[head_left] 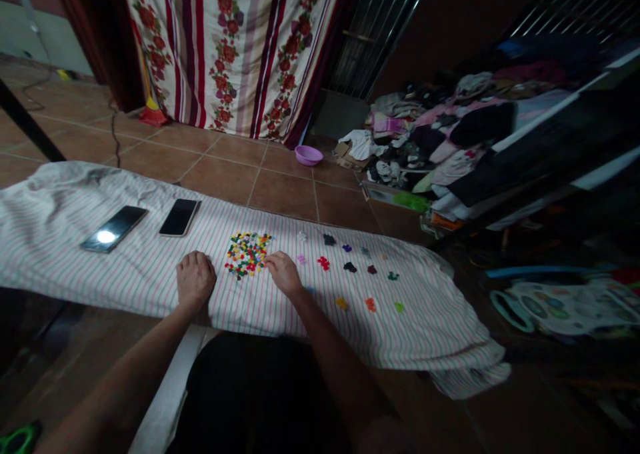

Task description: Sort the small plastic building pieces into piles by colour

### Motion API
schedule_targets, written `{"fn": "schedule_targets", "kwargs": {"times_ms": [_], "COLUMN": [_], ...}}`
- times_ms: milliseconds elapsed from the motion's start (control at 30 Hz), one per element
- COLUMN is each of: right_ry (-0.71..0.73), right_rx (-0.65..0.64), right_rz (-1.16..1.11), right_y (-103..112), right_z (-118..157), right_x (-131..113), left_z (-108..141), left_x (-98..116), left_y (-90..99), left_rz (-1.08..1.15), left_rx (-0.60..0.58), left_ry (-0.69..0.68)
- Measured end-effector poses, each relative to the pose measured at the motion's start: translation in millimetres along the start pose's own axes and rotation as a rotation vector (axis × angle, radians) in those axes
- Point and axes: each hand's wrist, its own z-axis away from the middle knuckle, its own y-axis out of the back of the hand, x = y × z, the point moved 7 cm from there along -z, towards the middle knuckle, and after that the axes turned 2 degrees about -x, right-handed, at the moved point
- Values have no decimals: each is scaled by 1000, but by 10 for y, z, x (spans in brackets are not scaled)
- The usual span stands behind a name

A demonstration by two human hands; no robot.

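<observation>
My right hand (284, 273) reaches to the right edge of a mixed pile of small coloured beads (246, 254), thumb and fingers pinched together. Whatever is between those fingertips is too small to make out. Left of the pile, my left hand (196, 279) rests palm down on the striped cloth (280, 314), holding nothing, its fingers lying on the fabric. Small single-colour groups lie to the right, among them a red group (323, 263), a black group (350, 267), a yellow group (341, 304), an orange group (371, 305) and a lime green group (399, 307).
Two phones, a dark phone (114, 229) and a second phone (180, 217), lie on the cloth at left. Beyond the cloth-covered surface are a purple basin (309, 155) on the tiled floor, a floral curtain (225, 54) and a heap of clothes (430, 131).
</observation>
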Motion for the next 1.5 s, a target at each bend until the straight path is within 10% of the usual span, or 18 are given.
{"fn": "schedule_targets", "kwargs": {"times_ms": [533,767,1500], "right_ry": [-48,-66,-240], "right_rx": [-224,-115,219], "right_rz": [189,88,-92], "right_y": [-149,-75,627], "right_z": [-369,-347,677], "right_x": [-93,-107,735], "left_z": [-24,-23,-16], "left_x": [38,19,15], "left_y": [10,-59,1], "left_rz": [77,69,56], "left_rx": [-44,-59,-33], "left_ry": [-18,-41,-12]}}
